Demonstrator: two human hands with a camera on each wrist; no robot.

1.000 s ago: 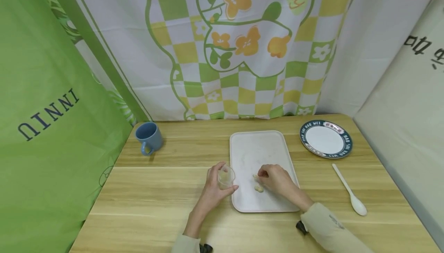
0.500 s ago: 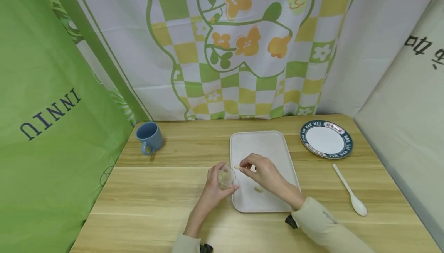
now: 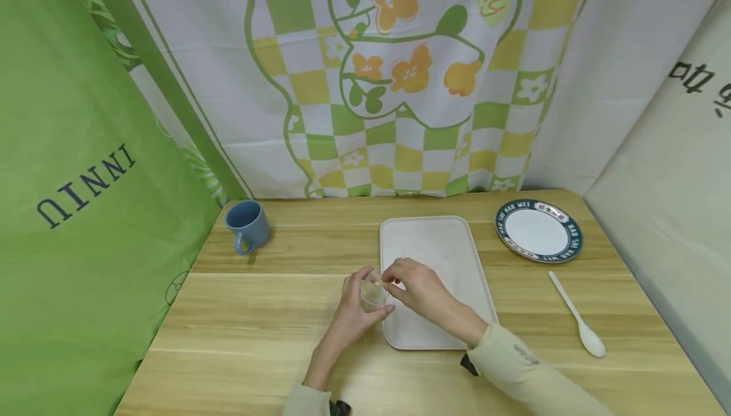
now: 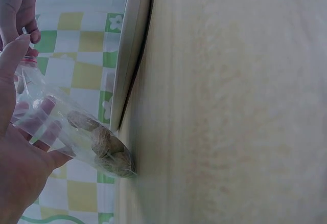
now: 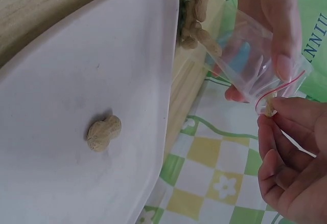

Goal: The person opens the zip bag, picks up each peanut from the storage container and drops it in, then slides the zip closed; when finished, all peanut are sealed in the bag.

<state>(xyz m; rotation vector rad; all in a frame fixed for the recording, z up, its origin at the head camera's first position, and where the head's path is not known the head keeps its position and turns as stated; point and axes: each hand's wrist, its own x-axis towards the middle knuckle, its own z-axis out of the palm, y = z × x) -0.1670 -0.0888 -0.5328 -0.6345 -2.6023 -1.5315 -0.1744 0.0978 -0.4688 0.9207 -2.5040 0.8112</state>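
A clear zip bag point(image 3: 372, 294) with a red seal line is held by its mouth in my left hand point(image 3: 351, 308). Several peanuts point(image 4: 106, 144) have sunk to its bottom corner, seen in the left wrist view. Between thumb and fingers my right hand point(image 3: 419, 288) pinches a peanut point(image 5: 269, 107) at the bag's open mouth. One more peanut point(image 5: 103, 132) lies on the white tray point(image 5: 61, 96) in the right wrist view; in the head view my right hand and forearm hide it.
Left at the back is a blue mug point(image 3: 247, 226). Toward the right stand a plate with a dark patterned rim point(image 3: 539, 230) and a white spoon point(image 3: 578, 314). A checked floral curtain point(image 3: 400, 86) hangs behind the wooden table point(image 3: 257, 340).
My right hand has picked a peanut off the tray and carried it left to the bag's mouth. The left hand keeps the bag in nearly the same place.
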